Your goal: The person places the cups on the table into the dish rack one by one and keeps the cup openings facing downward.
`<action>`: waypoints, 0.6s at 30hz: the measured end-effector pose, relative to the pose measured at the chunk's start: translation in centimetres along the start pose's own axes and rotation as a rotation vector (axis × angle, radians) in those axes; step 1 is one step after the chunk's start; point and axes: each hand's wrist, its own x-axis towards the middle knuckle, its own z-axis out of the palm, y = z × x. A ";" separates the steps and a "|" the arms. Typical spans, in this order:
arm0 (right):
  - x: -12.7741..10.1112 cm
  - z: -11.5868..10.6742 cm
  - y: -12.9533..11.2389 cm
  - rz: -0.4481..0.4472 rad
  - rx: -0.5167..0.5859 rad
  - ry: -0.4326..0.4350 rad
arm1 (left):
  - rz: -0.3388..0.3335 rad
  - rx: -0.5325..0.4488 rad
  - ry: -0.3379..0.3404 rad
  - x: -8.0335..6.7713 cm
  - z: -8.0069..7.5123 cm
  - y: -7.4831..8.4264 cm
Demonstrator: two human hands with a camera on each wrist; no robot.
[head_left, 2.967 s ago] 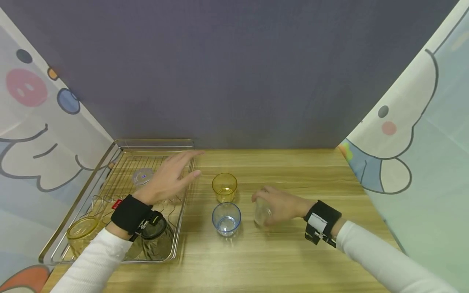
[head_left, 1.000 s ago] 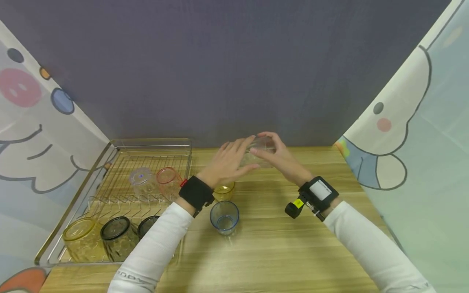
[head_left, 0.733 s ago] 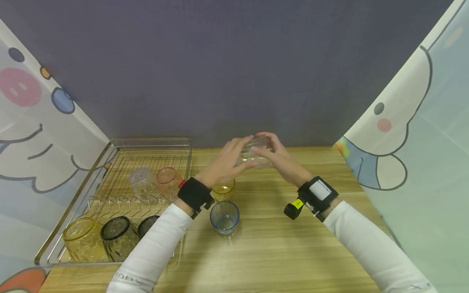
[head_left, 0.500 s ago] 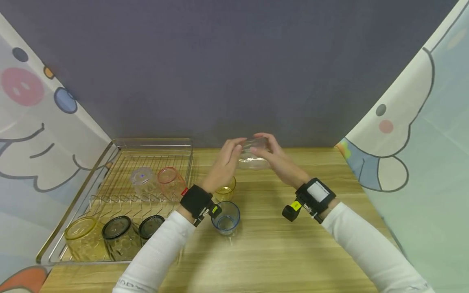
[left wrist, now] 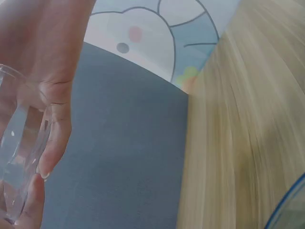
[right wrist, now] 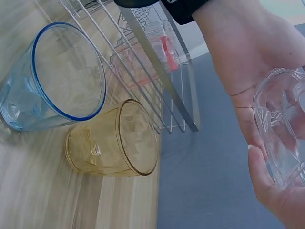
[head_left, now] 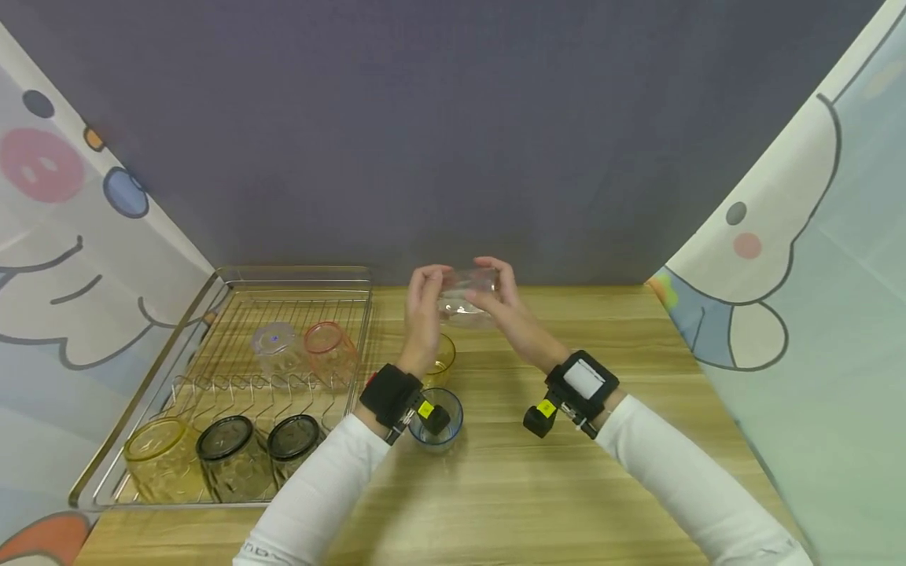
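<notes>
— So, where do we have the clear glass at this moment?

— Up off the wooden table, lying on its side between our two hands, above the yellow cup. Our left hand curls its fingers round one end; our right hand pinches the other end with thumb and fingertips. From the right wrist we look into the glass's mouth, with the left palm behind it.

— And from the left wrist?

— We catch only the edge of the glass and a thumb pressed along it.

— What stands under our hands?

— The yellow cup and, nearer to us, the blue cup, both upright on the table and just beside each other; our left wrist band hangs over the blue one.

— And at our left?

— The wire rack sits at the table's left edge. In it we see a clear cup and a pink cup side by side toward the back, then a yellow glass and two dark glasses in a row along the front.
</notes>
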 end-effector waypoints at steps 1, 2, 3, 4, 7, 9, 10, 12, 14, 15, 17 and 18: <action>0.1 0.1 0.1 0.004 -0.004 -0.003 | -0.002 0.002 0.007 0.0 -0.1 -0.1; 0.1 0.2 0.2 0.008 -0.013 -0.003 | -0.005 0.002 0.012 0.0 -0.2 -0.1; 0.2 0.3 0.3 0.011 -0.019 -0.002 | -0.007 0.000 0.015 0.0 -0.3 -0.2; 0.3 0.3 0.3 0.018 -0.026 0.001 | -0.007 0.005 0.014 0.0 -0.4 -0.3; 0.4 0.5 0.5 0.041 -0.059 0.016 | 0.004 0.033 0.001 0.1 -0.7 -0.5; 0.5 0.5 0.5 0.058 -0.079 0.026 | 0.017 0.056 -0.011 0.2 -0.9 -0.7; 0.6 0.6 0.5 0.066 -0.088 0.031 | 0.023 0.070 -0.016 0.3 -0.9 -0.7; 0.7 0.6 0.6 0.070 -0.093 0.035 | 0.028 0.088 -0.022 0.4 -1.1 -0.9; 0.8 0.6 0.6 0.061 -0.069 0.033 | 0.027 0.092 -0.025 0.5 -1.3 -1.0; 0.8 0.6 0.8 0.061 -0.071 0.039 | 0.027 0.096 -0.025 0.5 -1.3 -1.0; 0.9 0.7 0.9 0.047 -0.052 0.042 | 0.025 0.089 -0.025 0.5 -1.4 -1.0; 1.0 0.7 1.1 0.040 -0.043 0.043 | 0.025 0.084 -0.025 0.5 -1.5 -1.0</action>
